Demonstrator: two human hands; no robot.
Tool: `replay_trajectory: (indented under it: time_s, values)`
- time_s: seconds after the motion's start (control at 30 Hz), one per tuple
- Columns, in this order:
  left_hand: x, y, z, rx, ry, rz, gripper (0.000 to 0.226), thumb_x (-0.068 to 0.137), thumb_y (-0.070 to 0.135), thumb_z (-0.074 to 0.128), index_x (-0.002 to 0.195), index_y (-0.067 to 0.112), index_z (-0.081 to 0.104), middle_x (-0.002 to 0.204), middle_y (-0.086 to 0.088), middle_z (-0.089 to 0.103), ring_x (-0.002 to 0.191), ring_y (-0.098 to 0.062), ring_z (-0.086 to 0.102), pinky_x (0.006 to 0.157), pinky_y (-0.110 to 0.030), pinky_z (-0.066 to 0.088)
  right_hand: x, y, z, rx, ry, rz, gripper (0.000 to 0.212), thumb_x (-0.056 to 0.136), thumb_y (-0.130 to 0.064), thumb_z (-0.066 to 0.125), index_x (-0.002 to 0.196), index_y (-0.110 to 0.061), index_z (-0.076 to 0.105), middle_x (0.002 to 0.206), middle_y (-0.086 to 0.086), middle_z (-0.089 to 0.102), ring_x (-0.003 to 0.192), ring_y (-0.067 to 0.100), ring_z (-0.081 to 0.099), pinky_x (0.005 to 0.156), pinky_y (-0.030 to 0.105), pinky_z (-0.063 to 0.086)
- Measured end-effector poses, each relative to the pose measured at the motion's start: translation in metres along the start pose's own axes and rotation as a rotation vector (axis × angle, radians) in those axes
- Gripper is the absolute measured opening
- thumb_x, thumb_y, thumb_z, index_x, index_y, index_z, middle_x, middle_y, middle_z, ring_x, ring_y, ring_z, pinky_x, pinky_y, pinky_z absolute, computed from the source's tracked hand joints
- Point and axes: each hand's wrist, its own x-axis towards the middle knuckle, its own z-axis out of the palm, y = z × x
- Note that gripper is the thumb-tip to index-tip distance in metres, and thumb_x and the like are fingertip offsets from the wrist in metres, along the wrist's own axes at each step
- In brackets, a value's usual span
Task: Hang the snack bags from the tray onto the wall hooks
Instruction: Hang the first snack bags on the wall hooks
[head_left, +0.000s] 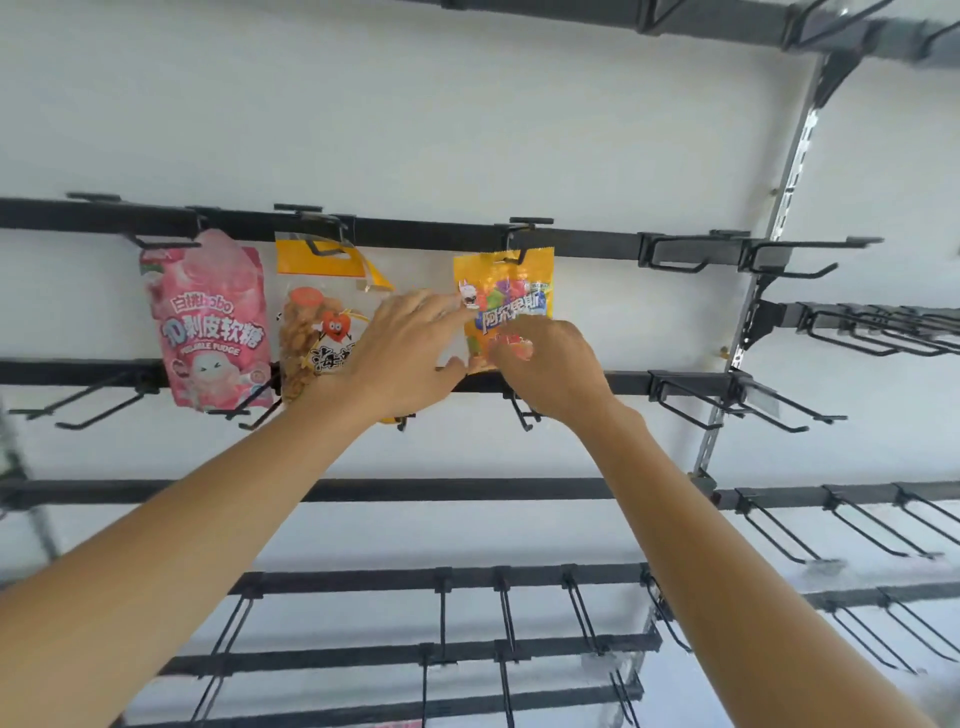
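Left hand (400, 358) fingers spread on the yellow candy bag (514, 280), right hand (550, 369) pinches it (seemingly); a tug could unhook it.

The yellow bag (511, 283) under the fingers of the left hand (400, 358) and the right hand (550, 366) is glossy printed plastic film, slightly crinkled. Just left of the left hand hangs a clear bag (311, 338) of transparent shiny plastic with an opaque orange header, and beyond it a pink bag (208, 322) of smooth glossy film. The rails (587, 241) above and below the hands, with their wire hooks (675, 260), are metal with a matt black coat. Far right of the right hand, a slotted upright (784, 182) is bare silvery metal. The wall (415, 114) behind is white, matt and smooth.
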Motion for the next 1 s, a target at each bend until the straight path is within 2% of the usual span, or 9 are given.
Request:
replay_trajectory:
  time_s: [0.03,0.07,0.17,0.23,0.4,0.7,0.87,1.0]
  values:
    - [-0.011,0.004,-0.008,-0.037,0.034,-0.033,0.054,0.093,0.031,0.050,0.146,0.022,0.044,0.152,0.000,0.042,0.140,-0.025,0.035,0.113,-0.043,0.026,-0.011,-0.004,-0.002,-0.008,-0.008,-0.039,0.035,0.092,-0.042,0.058,0.121,-0.024,0.067,0.115,0.002,0.069,0.106,0.029,0.062,0.089,0.039,0.054]
    - [-0.023,0.007,-0.015,-0.072,0.066,-0.077,0.052,0.091,0.028,0.051,0.143,0.021,0.048,0.148,0.000,0.048,0.137,-0.025,0.040,0.111,-0.043,0.031,-0.021,-0.007,-0.004,-0.023,-0.024,-0.076,0.039,0.091,-0.044,0.059,0.123,-0.024,0.066,0.117,0.002,0.068,0.108,0.029,0.061,0.091,0.041,0.053]
    - [-0.067,0.016,-0.029,-0.073,0.042,-0.175,0.048,0.092,0.024,0.057,0.140,0.020,0.052,0.144,0.000,0.054,0.132,-0.025,0.047,0.109,-0.043,0.036,-0.052,-0.017,-0.003,-0.063,-0.119,-0.166,0.054,0.093,-0.049,0.059,0.141,-0.024,0.053,0.143,0.000,0.054,0.135,0.024,0.043,0.109,0.044,0.040]
    - [-0.099,0.018,-0.035,-0.059,-0.033,-0.207,0.050,0.092,0.025,0.058,0.142,0.020,0.051,0.145,-0.001,0.052,0.131,-0.027,0.047,0.108,-0.043,0.035,-0.068,-0.027,0.005,-0.043,-0.167,-0.210,0.055,0.094,-0.048,0.058,0.144,-0.024,0.051,0.148,0.000,0.050,0.140,0.023,0.037,0.113,0.043,0.036]
    - [-0.186,0.007,-0.062,0.026,-0.245,-0.383,0.057,0.091,0.028,0.056,0.146,0.027,0.043,0.150,0.001,0.045,0.134,-0.026,0.041,0.107,-0.041,0.032,-0.106,-0.069,0.052,0.056,-0.331,-0.332,0.051,0.095,-0.041,0.058,0.142,-0.022,0.053,0.148,-0.002,0.051,0.139,0.022,0.041,0.111,0.040,0.038]
    - [-0.348,-0.031,-0.104,0.153,-0.530,-0.738,0.059,0.094,0.033,0.052,0.150,0.027,0.036,0.154,0.001,0.038,0.140,-0.025,0.034,0.113,-0.040,0.026,-0.185,-0.165,0.170,0.059,-0.702,-0.427,0.065,0.096,-0.044,0.055,0.154,-0.026,0.031,0.158,0.005,0.034,0.143,0.030,0.030,0.115,0.048,0.032]
    - [-0.444,-0.056,-0.109,0.158,-0.656,-0.914,0.058,0.095,0.035,0.051,0.150,0.026,0.036,0.156,-0.003,0.036,0.142,-0.029,0.033,0.115,-0.044,0.028,-0.237,-0.212,0.241,-0.001,-0.896,-0.467,0.064,0.094,-0.053,0.051,0.151,-0.029,0.035,0.152,0.008,0.038,0.140,0.036,0.034,0.112,0.049,0.033]
    - [-0.514,-0.077,-0.098,0.120,-0.740,-1.031,0.063,0.092,0.041,0.053,0.150,0.028,0.034,0.154,-0.005,0.039,0.139,-0.034,0.037,0.111,-0.050,0.033,-0.278,-0.246,0.303,-0.004,-1.039,-0.458,0.065,0.084,-0.065,0.048,0.141,-0.035,0.044,0.146,0.007,0.048,0.134,0.037,0.044,0.107,0.052,0.041]
